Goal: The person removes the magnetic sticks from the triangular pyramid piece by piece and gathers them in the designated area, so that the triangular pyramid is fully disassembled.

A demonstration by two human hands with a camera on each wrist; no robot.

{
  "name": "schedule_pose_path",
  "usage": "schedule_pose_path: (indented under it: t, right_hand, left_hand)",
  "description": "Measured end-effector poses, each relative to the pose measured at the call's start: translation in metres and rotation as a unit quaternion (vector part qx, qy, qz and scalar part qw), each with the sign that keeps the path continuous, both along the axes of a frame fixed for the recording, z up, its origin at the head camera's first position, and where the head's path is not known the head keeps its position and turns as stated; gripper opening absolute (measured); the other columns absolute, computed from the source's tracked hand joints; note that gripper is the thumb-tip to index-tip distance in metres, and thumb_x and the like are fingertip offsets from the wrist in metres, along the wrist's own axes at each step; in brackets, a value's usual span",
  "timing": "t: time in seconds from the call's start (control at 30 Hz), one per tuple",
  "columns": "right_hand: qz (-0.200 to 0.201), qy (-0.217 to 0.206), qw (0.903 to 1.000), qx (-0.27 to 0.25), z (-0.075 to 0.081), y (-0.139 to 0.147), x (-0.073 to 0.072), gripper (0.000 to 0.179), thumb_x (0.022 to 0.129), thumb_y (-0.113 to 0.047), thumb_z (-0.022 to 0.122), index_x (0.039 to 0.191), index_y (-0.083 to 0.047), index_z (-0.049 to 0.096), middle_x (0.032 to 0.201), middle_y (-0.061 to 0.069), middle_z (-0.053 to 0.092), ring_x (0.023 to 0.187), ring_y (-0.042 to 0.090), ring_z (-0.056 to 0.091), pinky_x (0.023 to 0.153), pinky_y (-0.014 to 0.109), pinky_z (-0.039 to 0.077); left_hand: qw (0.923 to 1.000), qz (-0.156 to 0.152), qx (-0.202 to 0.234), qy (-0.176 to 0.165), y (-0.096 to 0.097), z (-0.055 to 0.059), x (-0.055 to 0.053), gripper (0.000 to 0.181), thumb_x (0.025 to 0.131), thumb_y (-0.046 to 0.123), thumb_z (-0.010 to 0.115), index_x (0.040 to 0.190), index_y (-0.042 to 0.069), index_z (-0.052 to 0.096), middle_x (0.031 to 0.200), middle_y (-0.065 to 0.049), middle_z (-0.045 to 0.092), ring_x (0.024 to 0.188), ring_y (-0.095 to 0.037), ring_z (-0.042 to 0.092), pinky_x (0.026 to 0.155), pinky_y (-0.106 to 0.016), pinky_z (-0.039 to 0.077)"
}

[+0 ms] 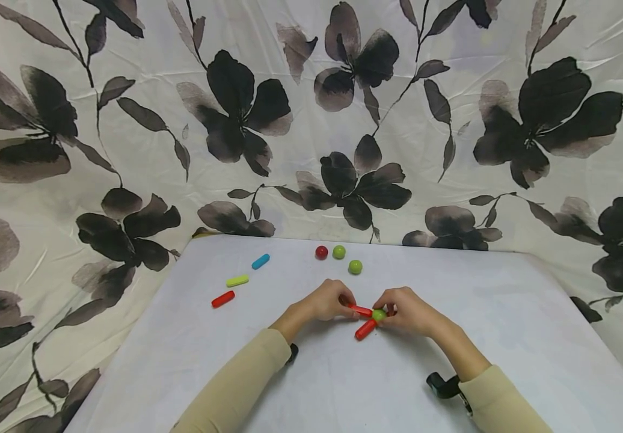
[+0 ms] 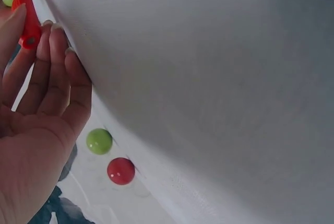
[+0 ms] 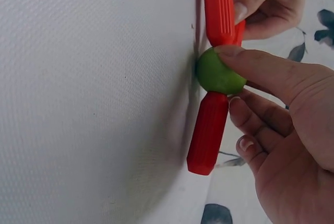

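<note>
My left hand (image 1: 329, 300) pinches a red stick (image 1: 362, 311) between thumb and fingertips. That stick meets a green ball (image 1: 379, 315), which my right hand (image 1: 410, 310) grips between thumb and fingers. A second ribbed red stick (image 3: 219, 7) joins the same ball and points toward the near left. The right wrist view shows a third red stick (image 3: 207, 132) on the ball's opposite side; in the head view my right hand hides it. In the left wrist view, the hollow end of the pinched stick (image 2: 30, 33) faces the camera.
On the white table (image 1: 268, 385), a blue stick (image 1: 260, 261), a yellow-green stick (image 1: 237, 281) and a red stick (image 1: 223, 299) lie at the left. A red ball (image 1: 321, 252) and two green balls (image 1: 355, 267) sit toward the back. Floral cloth (image 1: 344, 120) hangs behind.
</note>
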State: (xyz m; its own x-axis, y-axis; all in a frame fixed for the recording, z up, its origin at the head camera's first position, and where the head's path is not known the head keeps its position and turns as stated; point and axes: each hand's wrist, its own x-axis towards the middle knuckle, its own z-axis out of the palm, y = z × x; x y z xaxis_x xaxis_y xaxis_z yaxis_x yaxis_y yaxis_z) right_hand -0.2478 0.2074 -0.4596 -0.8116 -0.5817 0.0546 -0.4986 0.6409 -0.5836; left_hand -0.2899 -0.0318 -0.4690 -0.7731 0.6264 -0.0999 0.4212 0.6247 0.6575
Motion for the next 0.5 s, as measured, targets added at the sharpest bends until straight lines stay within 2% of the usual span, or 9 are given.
schedule_pose_path:
  t: [0.27, 0.5]
  right_hand:
    - [0.001, 0.006, 0.9999, 0.009, 0.0015, -0.0001, 0.0008, 0.021, 0.084, -0.005, 0.082, 0.105, -0.003, 0.078, 0.094, -0.001, 0.070, 0.079, 0.017, 0.058, 0.071, 0.027, 0.048]
    - [-0.002, -0.007, 0.9999, 0.010, 0.0026, -0.0001, 0.0010, 0.019, 0.085, -0.007, 0.082, 0.104, -0.005, 0.078, 0.092, -0.002, 0.069, 0.079, 0.017, 0.057, 0.071, 0.027, 0.046]
  left_hand:
    - [0.9993, 0.026, 0.006, 0.025, -0.0005, 0.0012, 0.0005, 0.013, 0.085, 0.019, 0.085, 0.088, 0.008, 0.079, 0.074, 0.006, 0.068, 0.075, -0.006, 0.055, 0.070, -0.022, 0.046]
    - [0.9987, 0.051, -0.001, 0.004, -0.0062, 0.0053, 0.0024, 0.013, 0.086, 0.019, 0.084, 0.091, 0.007, 0.080, 0.077, 0.004, 0.068, 0.078, -0.010, 0.055, 0.070, -0.023, 0.047]
